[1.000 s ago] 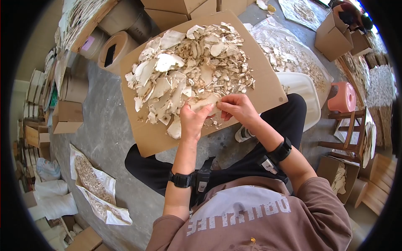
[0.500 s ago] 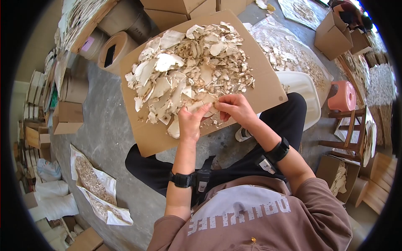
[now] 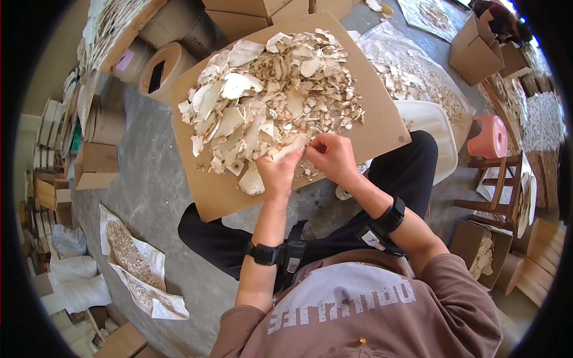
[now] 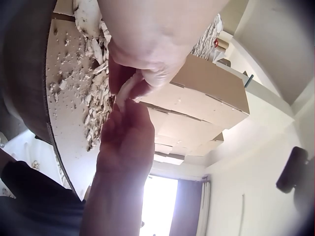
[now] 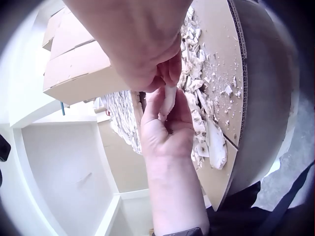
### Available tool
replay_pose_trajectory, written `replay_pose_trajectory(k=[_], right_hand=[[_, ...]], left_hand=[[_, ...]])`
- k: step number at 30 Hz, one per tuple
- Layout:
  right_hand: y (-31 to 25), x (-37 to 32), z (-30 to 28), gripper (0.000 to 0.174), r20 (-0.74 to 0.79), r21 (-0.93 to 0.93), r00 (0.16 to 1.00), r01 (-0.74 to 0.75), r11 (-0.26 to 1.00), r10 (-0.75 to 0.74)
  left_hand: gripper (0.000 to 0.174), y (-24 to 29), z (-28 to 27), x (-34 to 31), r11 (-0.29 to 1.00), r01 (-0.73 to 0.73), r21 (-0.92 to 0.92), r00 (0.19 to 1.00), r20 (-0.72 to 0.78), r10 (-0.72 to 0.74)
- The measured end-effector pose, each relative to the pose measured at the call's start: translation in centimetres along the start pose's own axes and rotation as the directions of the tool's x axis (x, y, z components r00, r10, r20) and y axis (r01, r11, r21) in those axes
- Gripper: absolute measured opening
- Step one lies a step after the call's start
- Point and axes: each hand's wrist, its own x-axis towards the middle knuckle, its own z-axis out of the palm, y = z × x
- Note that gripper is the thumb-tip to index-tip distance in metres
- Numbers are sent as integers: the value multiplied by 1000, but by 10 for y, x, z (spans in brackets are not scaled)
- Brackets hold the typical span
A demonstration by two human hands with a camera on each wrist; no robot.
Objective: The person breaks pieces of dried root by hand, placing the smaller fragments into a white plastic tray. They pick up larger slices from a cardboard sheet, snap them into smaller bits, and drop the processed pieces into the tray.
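Note:
A pale dried slice (image 3: pixel 291 147) with a brownish edge is between my two hands, over the near edge of a large heap. My left hand (image 3: pixel 277 173) grips its near side, with the thumb along it. Curled fingers of my right hand (image 3: pixel 333 157) pinch at its right end. In the right wrist view the slice (image 5: pixel 168 102) stands partly hidden between the fingers of both hands. Behind it spreads the heap of similar slices (image 3: pixel 239 86) and smaller brown-edged fragments (image 3: pixel 325 89), on a cardboard sheet (image 3: pixel 382 113).
One larger slice (image 3: pixel 252 181) lies near the sheet's front edge. A white plastic bin (image 3: pixel 439 137) stands at the right, with a pink stool (image 3: pixel 486 137) and a wooden chair (image 3: pixel 507 197) beyond. Left on the floor lies a white sack (image 3: pixel 134 256) with crumbs. Cardboard boxes (image 3: pixel 245 24) stand behind.
The right hand has turned, its fingers more curled, and shifted slightly left. The left hand has moved a little right, and the slice now shows narrower, more edge-on.

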Motion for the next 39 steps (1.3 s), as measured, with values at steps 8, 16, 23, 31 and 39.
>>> replay_pose_trajectory(k=[8,16,23,31,39], right_hand=[[10,3,-5,17,162,523,954,-300,798,253],[0,-4,-11,15,357,639,891,-451,623,280],[5,-5,-8,16,260,503,947,-300,810,190],[4,-6,-3,14,153,440,975,-213,872,161],[14,3,3,14,-6,125,1000,-5,992,6]], left_hand=[[23,9,-5,2,914,334,-229,943,88,-322],[22,15,-8,2,923,322,-209,945,136,-299],[19,16,-4,-1,985,144,-95,984,117,-133],[14,12,1,-5,955,-200,218,973,157,168],[14,12,6,-4,950,-241,197,966,146,215]])
